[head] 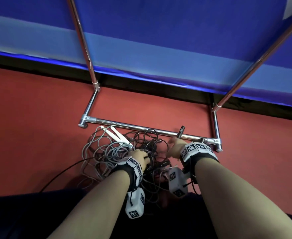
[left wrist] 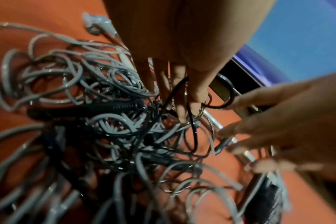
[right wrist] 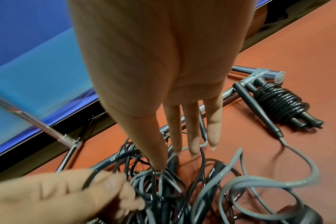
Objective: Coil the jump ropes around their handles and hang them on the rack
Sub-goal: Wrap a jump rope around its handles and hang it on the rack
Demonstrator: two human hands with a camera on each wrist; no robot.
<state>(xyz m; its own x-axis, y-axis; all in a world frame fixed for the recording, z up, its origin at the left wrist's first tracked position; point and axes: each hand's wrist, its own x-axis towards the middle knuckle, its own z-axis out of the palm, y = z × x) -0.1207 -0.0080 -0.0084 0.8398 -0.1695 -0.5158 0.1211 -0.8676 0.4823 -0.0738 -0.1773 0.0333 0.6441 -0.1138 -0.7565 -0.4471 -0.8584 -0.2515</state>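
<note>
A black rope [left wrist: 192,121] in the tangled pile [head: 124,152] is pinched by the left hand [head: 139,156]; the right hand [head: 175,149] is held above with straight fingers [right wrist: 194,136]

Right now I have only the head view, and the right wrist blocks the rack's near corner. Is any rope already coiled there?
Observer: Yes. The right wrist view shows a coiled black rope, wound round its handles, lying on the floor at a corner of the rack, not hung.
Operator: Does the right hand have a grip on the black handle by the bar?
Observer: No. The right hand holds nothing; its fingers are straight above the tangle.
Operator: And the left?
Observer: In the left wrist view, the left hand pinches a loose black rope between thumb and forefinger.
</note>
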